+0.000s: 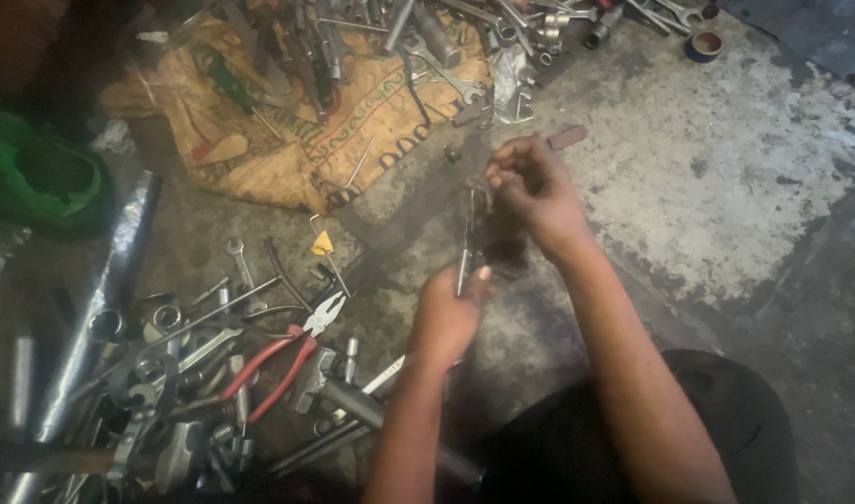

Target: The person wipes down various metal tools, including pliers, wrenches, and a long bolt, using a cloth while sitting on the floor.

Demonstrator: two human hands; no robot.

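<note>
My left hand (449,313) grips the lower end of a thin dark metal tool (469,238) that stands nearly upright between my hands. My right hand (530,191) is closed around the tool's upper part, next to a small dark piece at its side. Both hands hover above the stained concrete floor (726,187). What exactly the dark piece is I cannot tell, since the fingers hide much of it.
Red-handled pliers (283,359) lie among several wrenches and sockets (175,345) at the lower left. A printed burlap sack (287,140) carries more tools at the top. A green cloth (35,177) sits at the left edge, a tape roll (704,44) top right.
</note>
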